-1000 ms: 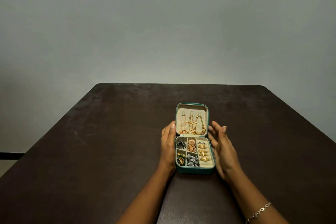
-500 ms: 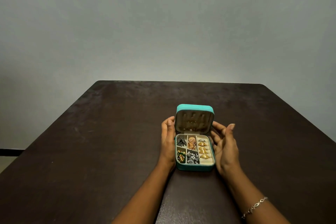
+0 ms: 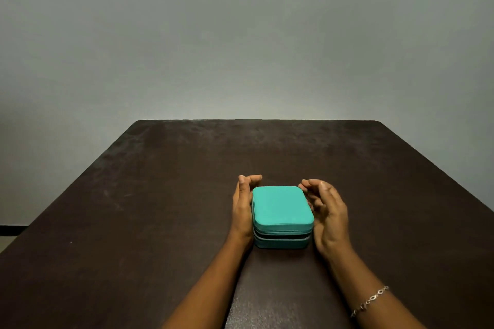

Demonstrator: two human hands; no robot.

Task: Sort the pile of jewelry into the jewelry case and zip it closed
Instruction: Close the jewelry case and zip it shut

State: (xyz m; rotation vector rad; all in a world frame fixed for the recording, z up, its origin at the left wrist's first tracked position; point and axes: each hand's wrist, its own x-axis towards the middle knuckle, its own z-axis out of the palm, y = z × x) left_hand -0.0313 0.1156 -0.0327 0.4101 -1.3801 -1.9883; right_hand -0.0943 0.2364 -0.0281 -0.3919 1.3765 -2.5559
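On the dark table (image 3: 160,195): teal jewelry case (image 3: 282,205), lid down, sat flat between both hands, long side running away from the person.
Left hand (image 3: 242,208): lying along the case's left wall, fingers loosely bent past the far corner, gripping nothing afaict.
Right hand (image 3: 330,214): just beside the right wall, fingers slack and curled, empty.
Zip seam (image 3: 280,235): dark gap along the front edge, so it looks unzipped to me; can't spot the pull.
Also around: thin bracelet (image 3: 370,300) on the right wrist, well back from the case.
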